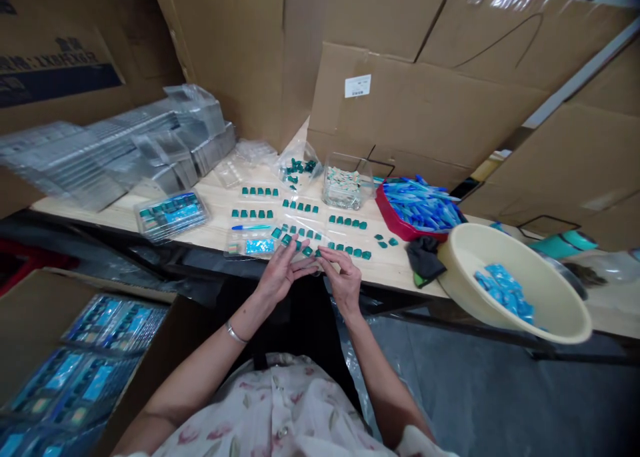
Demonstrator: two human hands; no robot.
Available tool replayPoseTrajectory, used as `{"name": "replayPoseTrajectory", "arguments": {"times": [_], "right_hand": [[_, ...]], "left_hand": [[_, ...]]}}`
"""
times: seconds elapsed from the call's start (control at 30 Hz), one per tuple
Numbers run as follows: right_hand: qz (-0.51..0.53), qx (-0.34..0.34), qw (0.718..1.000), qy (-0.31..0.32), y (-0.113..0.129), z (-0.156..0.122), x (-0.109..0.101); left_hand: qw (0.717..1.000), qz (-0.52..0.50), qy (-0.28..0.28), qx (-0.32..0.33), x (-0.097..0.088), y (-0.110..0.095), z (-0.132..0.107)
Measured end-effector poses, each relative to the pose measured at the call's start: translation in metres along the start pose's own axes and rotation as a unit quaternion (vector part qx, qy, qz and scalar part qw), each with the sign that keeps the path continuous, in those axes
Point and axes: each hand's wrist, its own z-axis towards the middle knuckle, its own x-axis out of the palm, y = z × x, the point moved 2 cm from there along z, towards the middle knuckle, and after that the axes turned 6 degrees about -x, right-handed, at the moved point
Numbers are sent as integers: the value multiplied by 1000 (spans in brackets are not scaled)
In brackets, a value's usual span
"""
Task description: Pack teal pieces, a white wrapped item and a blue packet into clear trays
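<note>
At the table's front edge, both hands are at a slanted row of small dark green square pieces (285,239), apparently on a clear strip. My left hand (281,273) supports it from below, fingers behind the row and thumb stretched toward the right. My right hand (344,278) pinches its right end between thumb and fingertips. Just left of the hands lies an open clear tray (235,245) with a blue pen (251,227) and a blue packet (260,245). More rows of green pieces (347,222) lie on the table behind the hands.
Stacked clear plastic cases (105,153) and a filled case (173,215) stand left. Behind are a bag of green pieces (300,167) and a clear box (345,187). Right are a red tray (395,220) of blue pens and a cream basin (555,297). A carton (145,377) holds filled cases.
</note>
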Motion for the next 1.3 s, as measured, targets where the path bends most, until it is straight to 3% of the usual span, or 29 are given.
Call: {"name": "replayPoseTrajectory", "arguments": {"times": [0.33, 0.8, 0.9, 1.07, 1.2, 1.3], "right_hand": [[-25, -38, 998, 52, -9, 8, -1], [-87, -71, 983, 147, -8, 21, -12], [-72, -36, 988, 133, -6, 23, -13], [-16, 73, 996, 42, -13, 24, -12], [143, 237, 961, 6, -17, 21, -5], [213, 278, 937, 17, -14, 21, -2]], "left_hand": [[1000, -2, -5, 26, -3, -4, 0], [997, 4, -7, 73, 7, 3, 4], [998, -3, 5, 64, 7, 3, 5], [998, -14, 31, 62, 10, 5, 4], [997, -18, 42, 62, 12, 7, 2], [997, -16, 42, 60, 11, 8, 3]]}}
